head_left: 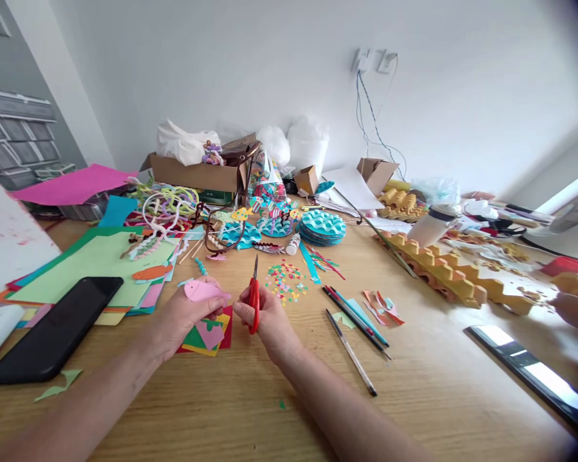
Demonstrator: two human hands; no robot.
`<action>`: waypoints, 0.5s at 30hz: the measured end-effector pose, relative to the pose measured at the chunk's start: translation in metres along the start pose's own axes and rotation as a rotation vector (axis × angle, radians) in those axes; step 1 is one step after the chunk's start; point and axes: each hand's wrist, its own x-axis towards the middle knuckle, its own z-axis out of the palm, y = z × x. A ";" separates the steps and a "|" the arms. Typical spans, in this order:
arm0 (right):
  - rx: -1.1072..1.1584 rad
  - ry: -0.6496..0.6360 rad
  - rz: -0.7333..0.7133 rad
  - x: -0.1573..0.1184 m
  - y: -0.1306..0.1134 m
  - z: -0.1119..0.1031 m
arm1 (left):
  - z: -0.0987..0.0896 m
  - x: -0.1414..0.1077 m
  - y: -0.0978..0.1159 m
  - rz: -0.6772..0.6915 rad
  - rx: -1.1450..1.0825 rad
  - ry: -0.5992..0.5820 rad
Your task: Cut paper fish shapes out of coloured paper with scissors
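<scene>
Between the thumb and fingers of my left hand (185, 321) is a pink paper fish (200, 292), its tail pointing right. My right hand (270, 321) grips red-handled scissors (254, 301), their blades pointing away from me and looking closed. The scissors are apart from the fish. Below the left hand lie small coloured paper pieces (210, 337) in pink, green, yellow and red. Round paper confetti (286, 281) is scattered beyond the scissors. An orange paper fish (151, 273) rests on the paper sheets to the left.
A black phone (52, 327) lies at left beside stacked coloured paper (96, 256). Pens (351, 353) lie right of my hand. Scalloped blue discs (322, 228) are stacked farther back. Egg cartons (433, 269) stretch along the right, near another person's hand (575, 314).
</scene>
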 end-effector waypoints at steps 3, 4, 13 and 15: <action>-0.071 0.021 -0.003 0.004 0.003 0.001 | 0.002 0.001 -0.011 0.024 0.071 0.011; -0.104 0.025 -0.002 0.005 0.004 0.002 | 0.001 0.000 -0.014 0.034 0.093 0.010; -0.598 0.025 -0.022 0.007 0.011 -0.002 | -0.009 -0.003 -0.017 0.102 0.078 0.110; -0.759 0.029 -0.033 0.005 0.007 -0.004 | -0.012 -0.002 -0.017 0.095 0.046 0.131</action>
